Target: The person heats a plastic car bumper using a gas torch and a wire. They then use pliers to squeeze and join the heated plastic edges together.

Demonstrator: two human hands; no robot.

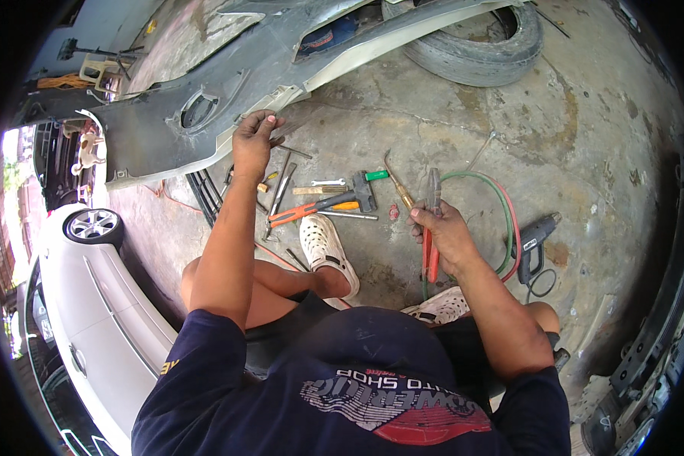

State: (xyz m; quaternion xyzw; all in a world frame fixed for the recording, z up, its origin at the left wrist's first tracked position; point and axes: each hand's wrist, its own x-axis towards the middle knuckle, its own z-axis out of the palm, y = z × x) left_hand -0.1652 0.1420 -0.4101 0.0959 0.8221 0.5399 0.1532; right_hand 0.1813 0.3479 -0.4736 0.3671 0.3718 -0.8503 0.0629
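Note:
My right hand (pixel 447 235) is closed around red-handled pliers (pixel 431 258), their grey jaws pointing away from me. Just left of those jaws is a brass torch (pixel 400 188) with a thin bent tip; its rear end is hidden by the hand, so I cannot tell whether the fingers touch it. My left hand (pixel 252 144) is raised at the near edge of a large dark bumper cover (pixel 148 137), thumb and fingers pinched together. What lies between those fingertips, if anything, is too small to make out.
Between my feet and the bumper lie a hammer (pixel 308 209) with an orange handle, a wrench (pixel 328 182) and several other hand tools. A heat gun (pixel 536 247) lies at right beside red and green hoses (pixel 507 205). Beyond are a tire (pixel 479 57), and at left a car (pixel 99 304) and dog (pixel 90 150).

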